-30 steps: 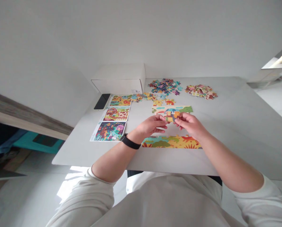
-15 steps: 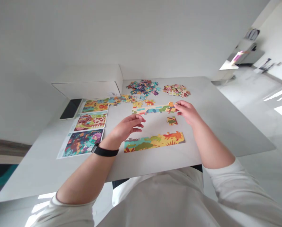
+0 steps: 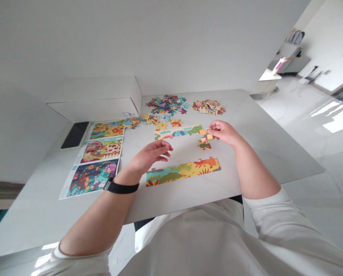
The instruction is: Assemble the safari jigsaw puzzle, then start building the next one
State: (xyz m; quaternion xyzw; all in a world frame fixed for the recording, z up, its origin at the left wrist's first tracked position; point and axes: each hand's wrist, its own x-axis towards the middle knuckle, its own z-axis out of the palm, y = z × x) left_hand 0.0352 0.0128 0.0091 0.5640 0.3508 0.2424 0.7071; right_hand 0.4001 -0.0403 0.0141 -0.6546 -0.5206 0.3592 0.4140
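Note:
My right hand (image 3: 223, 132) pinches a small joined cluster of puzzle pieces (image 3: 205, 138) just above the table, to the right of the upper assembled strip (image 3: 177, 131). My left hand (image 3: 151, 153) hovers with fingers loosely curled and apart, holding nothing, between the upper strip and the lower assembled strip (image 3: 183, 171). A black band sits on my left wrist.
Three picture cards (image 3: 99, 153) lie at the left, with a black phone (image 3: 74, 135) beside them and a white box (image 3: 97, 100) behind. Two heaps of loose pieces (image 3: 167, 103) (image 3: 208, 106) lie at the back; scattered pieces (image 3: 148, 119) lie near the box. The table's right edge (image 3: 298, 153) drops to floor.
My hands have come apart. The right hand carried a piece to the right end of the upper strip, then drew back toward the loose piece; the view swung left.

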